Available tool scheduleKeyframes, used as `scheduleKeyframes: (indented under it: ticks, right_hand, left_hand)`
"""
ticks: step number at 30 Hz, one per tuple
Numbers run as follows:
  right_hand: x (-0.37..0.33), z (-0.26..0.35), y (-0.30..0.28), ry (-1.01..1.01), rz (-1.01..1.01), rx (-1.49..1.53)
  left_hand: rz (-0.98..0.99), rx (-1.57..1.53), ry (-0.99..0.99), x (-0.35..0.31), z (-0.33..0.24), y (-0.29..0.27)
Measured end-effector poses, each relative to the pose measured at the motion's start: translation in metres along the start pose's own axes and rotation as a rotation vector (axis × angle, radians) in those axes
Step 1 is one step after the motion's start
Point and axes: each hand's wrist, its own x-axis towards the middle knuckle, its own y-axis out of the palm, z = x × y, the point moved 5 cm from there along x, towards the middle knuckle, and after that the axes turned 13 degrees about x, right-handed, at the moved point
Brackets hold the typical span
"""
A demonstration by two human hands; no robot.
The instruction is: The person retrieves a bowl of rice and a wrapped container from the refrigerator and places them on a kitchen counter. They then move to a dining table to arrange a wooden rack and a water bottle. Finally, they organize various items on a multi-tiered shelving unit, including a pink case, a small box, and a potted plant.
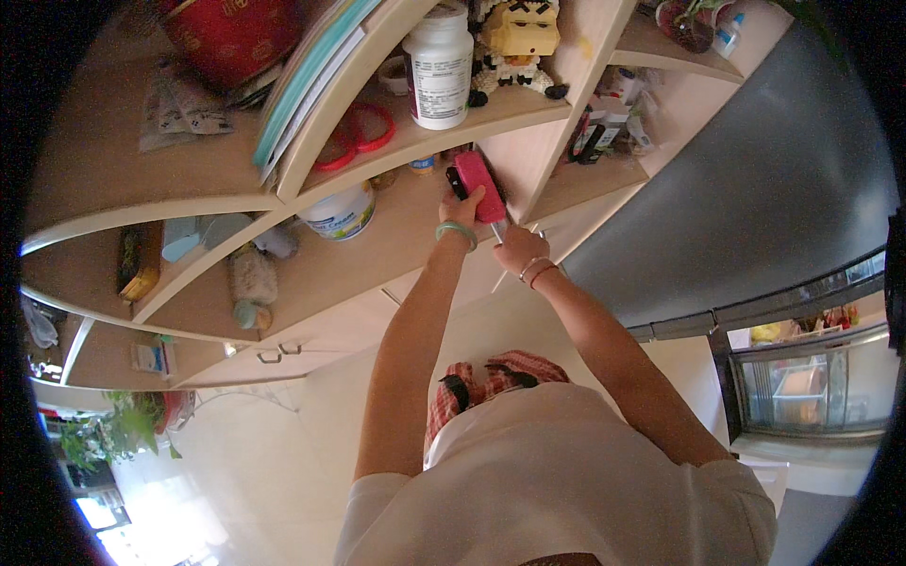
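Ahead of me, over a lower shelf (396,255) of the wooden cabinet, both hands are on a pink oblong thing (478,179); its exact kind I cannot make out. My left hand (461,209), below a green bangle, is closed on its lower left side, thumb on the pink face. A black piece shows along its left edge. From its lower end runs a short silver stem (497,229). My right hand (521,251), with a silver bangle and a red string at the wrist, is closed around the stem's lower part, hiding its end.
Left of my hands sits a white tub (345,213). Above stand a white bottle (440,74), a yellow-faced block figure (520,42) and red rings (373,129). Small items fill a right compartment (609,127). A large dark grey panel (727,189) rises at the right.
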Motion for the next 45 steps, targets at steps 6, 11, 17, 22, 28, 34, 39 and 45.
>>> scheduleKeyframes:
  ticks: [6,11,17,22,28,34,39,45]
  right_hand:
    - [-0.02,0.016,0.007,-0.112,0.167,0.169]
    - [-0.032,-0.009,0.009,0.015,0.222,0.437]
    - [-0.064,0.013,-0.01,0.065,0.354,0.664]
    - [-0.079,0.016,-0.006,0.102,0.492,0.927]
    - [-0.065,0.017,0.003,-0.051,0.556,1.164]
    - [-0.057,0.051,0.013,-0.101,0.683,1.213]
    - [-0.011,0.085,0.009,-0.253,0.388,0.771]
    - [0.061,0.182,-0.026,-0.434,0.144,0.802]
  left_hand:
    - [-0.224,0.533,0.106,0.047,0.022,-0.045]
    - [-0.268,1.146,0.055,0.009,-0.023,-0.003]
    - [-0.348,1.206,-0.002,-0.005,-0.03,-0.005]
    - [-0.198,0.939,0.044,0.035,0.004,-0.036]
    - [-0.057,0.432,-0.038,-0.008,-0.01,-0.058]
    - [0.229,-0.219,-0.226,-0.106,-0.044,-0.056]
    - [0.072,-0.355,-0.112,-0.105,-0.033,-0.102]
    - [0.015,-0.323,-0.125,-0.107,-0.025,-0.113]
